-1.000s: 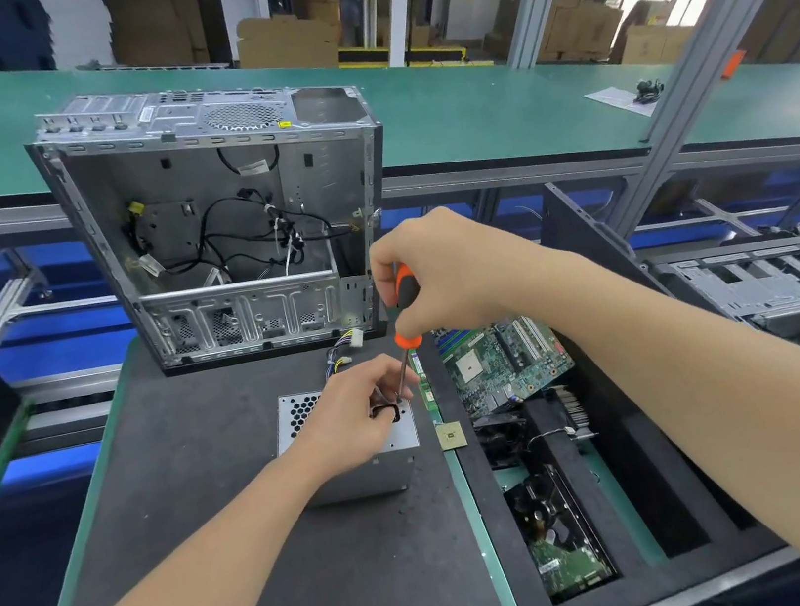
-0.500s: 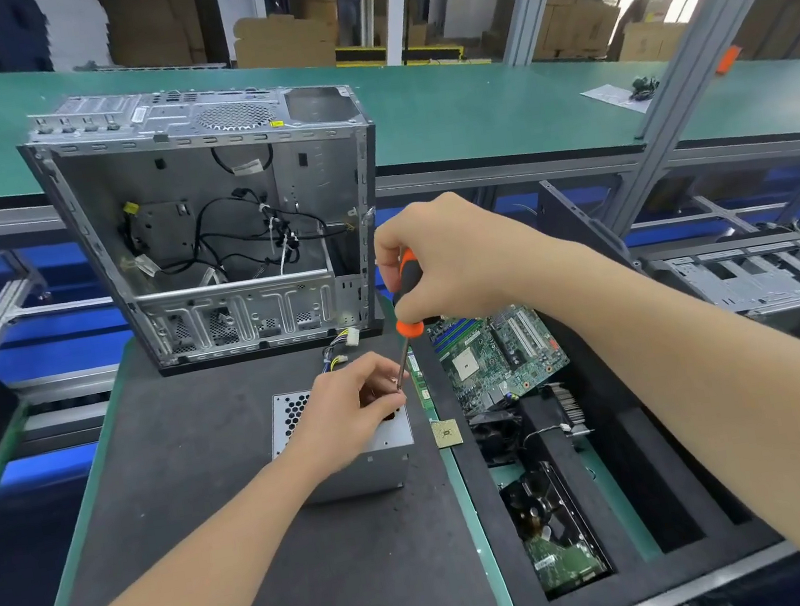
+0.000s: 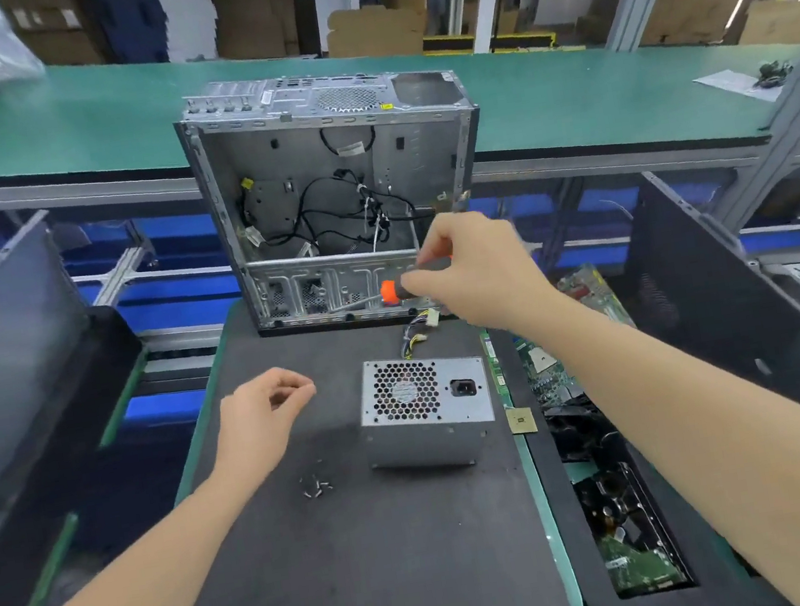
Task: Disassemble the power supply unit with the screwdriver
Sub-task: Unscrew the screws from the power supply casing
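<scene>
Gripped in the person's right hand [image 3: 479, 272], the screwdriver [image 3: 398, 289] lies nearly level, its orange collar and thin shaft pointing left in front of the lower bays of the computer case [image 3: 337, 192]. The fingers are wrapped around the dark handle, and the tool is raised clear of the mat.

Over to the left, the left hand [image 3: 263, 424] hangs above the dark work mat [image 3: 354, 569] with its fingers curled loosely and the thumb close to the fingertips; whether anything small is pinched there I cannot tell. Just below that hand a little cluster of screws [image 3: 315, 486] lies loose on the mat.

Between the two arms sits the power supply unit [image 3: 427, 415], a grey metal box resting flat on the mat, its honeycomb fan grille and black mains socket facing up. Neither hand touches it. A bundle of yellow and black wires [image 3: 418, 333] trails from its far side toward the open case, which stands upright at the far end of the mat. Right of the mat, a black tray [image 3: 577, 561] holds circuit boards and other parts.
</scene>
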`<state>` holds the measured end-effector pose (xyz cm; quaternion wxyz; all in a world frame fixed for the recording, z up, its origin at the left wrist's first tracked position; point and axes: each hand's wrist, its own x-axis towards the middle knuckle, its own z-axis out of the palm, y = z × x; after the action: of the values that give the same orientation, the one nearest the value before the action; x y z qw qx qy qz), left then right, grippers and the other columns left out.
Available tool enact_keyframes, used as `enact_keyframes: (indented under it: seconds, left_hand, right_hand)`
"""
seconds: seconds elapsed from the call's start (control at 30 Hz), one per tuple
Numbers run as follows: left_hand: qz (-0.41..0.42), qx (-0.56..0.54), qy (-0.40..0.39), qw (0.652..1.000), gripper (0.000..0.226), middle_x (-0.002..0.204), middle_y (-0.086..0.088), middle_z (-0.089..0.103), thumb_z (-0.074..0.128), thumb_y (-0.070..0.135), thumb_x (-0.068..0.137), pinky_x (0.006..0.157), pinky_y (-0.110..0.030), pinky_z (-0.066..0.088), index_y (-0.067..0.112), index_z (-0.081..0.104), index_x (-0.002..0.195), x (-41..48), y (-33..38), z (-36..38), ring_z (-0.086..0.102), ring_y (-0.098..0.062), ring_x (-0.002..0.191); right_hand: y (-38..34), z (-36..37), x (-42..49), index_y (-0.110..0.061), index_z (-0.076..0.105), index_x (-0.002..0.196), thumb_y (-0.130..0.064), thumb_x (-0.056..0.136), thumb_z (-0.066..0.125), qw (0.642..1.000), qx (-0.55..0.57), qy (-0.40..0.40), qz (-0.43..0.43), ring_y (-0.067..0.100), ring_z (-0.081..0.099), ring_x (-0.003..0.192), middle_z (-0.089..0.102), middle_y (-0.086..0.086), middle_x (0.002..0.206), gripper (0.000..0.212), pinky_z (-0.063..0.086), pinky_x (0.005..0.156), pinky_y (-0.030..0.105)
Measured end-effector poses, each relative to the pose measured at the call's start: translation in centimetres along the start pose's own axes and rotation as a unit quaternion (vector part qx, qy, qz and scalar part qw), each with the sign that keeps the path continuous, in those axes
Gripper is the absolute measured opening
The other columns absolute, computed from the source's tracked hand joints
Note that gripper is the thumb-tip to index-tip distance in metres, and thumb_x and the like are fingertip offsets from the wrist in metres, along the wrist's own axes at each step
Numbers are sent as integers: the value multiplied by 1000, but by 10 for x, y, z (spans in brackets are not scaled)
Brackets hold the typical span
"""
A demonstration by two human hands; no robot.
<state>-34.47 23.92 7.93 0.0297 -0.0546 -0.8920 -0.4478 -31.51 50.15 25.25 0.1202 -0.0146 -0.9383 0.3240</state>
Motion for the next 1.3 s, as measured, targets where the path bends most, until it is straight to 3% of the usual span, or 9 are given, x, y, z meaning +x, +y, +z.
enact_keyframes:
  seconds: [0.17, 0.4, 0.53, 0.73, 0.93, 1.0, 1.13, 1.2, 1.3]
  left_hand:
    - [-5, 62, -54, 997, 29, 78, 14, 70, 80, 10, 89, 71, -4, 42, 32, 66, 75, -31, -57, 7, 64, 3, 75]
    - [-3, 92, -94, 991, 14, 86, 7, 62, 84, 18, 87, 74, -17, 39, 27, 76, 79, -39, -83, 26, 59, -9, 83]
    - [-11, 66, -85, 994, 12, 87, 7, 63, 85, 19, 86, 81, -28, 46, 28, 80, 79, -38, -83, 28, 61, -14, 87]
    - [-11, 57, -87, 995, 10, 90, 5, 60, 78, 14, 93, 94, -36, 49, 19, 85, 89, -34, -79, 25, 62, -17, 93]
    - [20, 23, -61, 998, 22, 111, -3, 67, 64, 28, 103, 102, -34, 45, 18, 81, 112, -13, -24, 30, 57, -17, 113]
    - [-41, -17, -99, 994, 33, 126, 4, 68, 57, 43, 104, 102, -35, 44, 24, 73, 126, -4, 2, 35, 58, -18, 124]
    - [-326, -255, -252, 875, 71, 141, 8, 59, 54, 76, 91, 108, -42, 44, 29, 52, 145, 13, 45, 47, 59, -27, 132]
    - [-397, -318, -298, 808, 68, 121, -7, 76, 61, 77, 86, 98, -47, 55, 26, 61, 132, 17, 55, 52, 76, -33, 107]
    - [-439, -293, -316, 788, 69, 110, -13, 79, 69, 74, 70, 98, -53, 51, 22, 68, 113, 21, 61, 56, 74, -38, 101]
  right_hand:
    - [-4, 54, -10, -15, 64, 83, -38, 72, 82, 991, 96, -55, 80, 23, 73, 67, 74, 6, 75, 31, 62, 70, 42]
    - [-2, 81, -23, -14, 65, 85, -35, 74, 81, 985, 112, -61, 119, 12, 70, 55, 73, 2, 64, 29, 48, 47, 18]
    - [3, 79, -28, -13, 66, 88, -28, 77, 80, 971, 163, -60, 166, 19, 75, 63, 75, 4, 70, 24, 64, 69, 38]
    - [21, 70, -28, -20, 64, 94, -39, 75, 78, 960, 203, -72, 181, 25, 77, 81, 78, 4, 81, 30, 56, 84, 66]
    - [51, 62, -19, -25, 75, 106, -14, 86, 80, 959, 192, -130, 164, 22, 67, 108, 72, 3, 113, 23, 51, 101, 46]
    - [63, 55, -17, -28, 77, 106, -20, 89, 78, 967, 158, -131, 151, 12, 66, 97, 72, -7, 104, 18, 52, 86, 30]
    - [89, 49, -17, -16, 66, 122, -39, 102, 56, 985, -38, -106, 129, 11, 57, 75, 70, -1, 100, 33, 42, 65, 26]
    - [99, 47, -18, -13, 57, 120, -39, 106, 47, 981, -77, -106, 146, 16, 57, 77, 67, 3, 94, 32, 40, 63, 30]
    - [112, 48, -22, -13, 50, 97, -42, 105, 47, 971, -52, -111, 207, 17, 45, 60, 48, -1, 69, 30, 30, 55, 29]
